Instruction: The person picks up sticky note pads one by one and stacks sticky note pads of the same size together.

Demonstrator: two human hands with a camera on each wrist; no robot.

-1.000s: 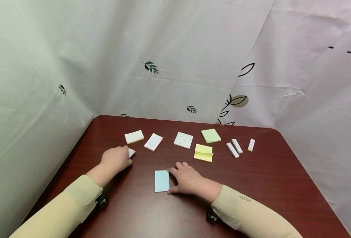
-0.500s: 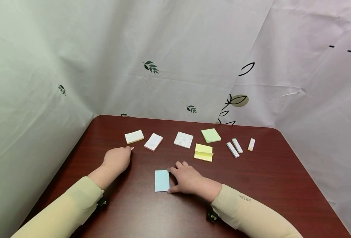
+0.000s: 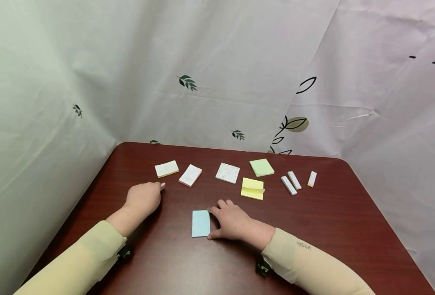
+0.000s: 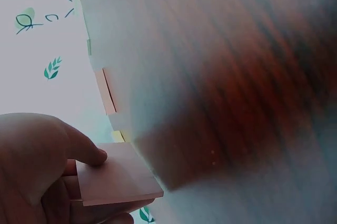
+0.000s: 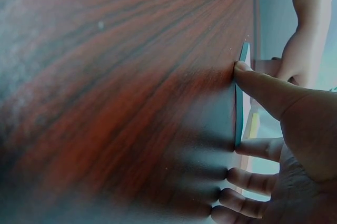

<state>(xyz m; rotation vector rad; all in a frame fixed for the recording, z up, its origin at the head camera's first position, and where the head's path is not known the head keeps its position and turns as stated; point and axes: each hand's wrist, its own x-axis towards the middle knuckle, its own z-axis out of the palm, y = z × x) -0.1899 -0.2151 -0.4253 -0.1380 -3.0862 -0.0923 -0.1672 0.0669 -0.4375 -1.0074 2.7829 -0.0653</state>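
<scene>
In the head view, my left hand [image 3: 142, 199] holds a sticky note pad over the left of the table, with only its pink edge [image 3: 163, 186] peeking past the fingers. The left wrist view shows this pale pink pad [image 4: 120, 176] pinched, thumb [image 4: 95, 155] on its face and fingers behind it. My right hand [image 3: 233, 221] is at a light blue sticky note pad [image 3: 200, 223] lying flat near the table's middle. Its thumb [image 5: 263, 84] and forefinger span the pad's right side, a tip at each corner; the other fingers are spread on the table.
Across the back of the dark red table [image 3: 313, 229] lie two white-topped pads [image 3: 166, 169], a patterned white pad [image 3: 227, 173], a green pad [image 3: 261, 167] and a yellow pad [image 3: 252, 188] with a raised sheet. Several narrow strips [image 3: 289, 185] lie at the right.
The pad in my left hand has tilted: its white corner showed beyond the fingers, and now just a pink edge does. The left hand shifted slightly; the right hand and blue pad stayed still.
</scene>
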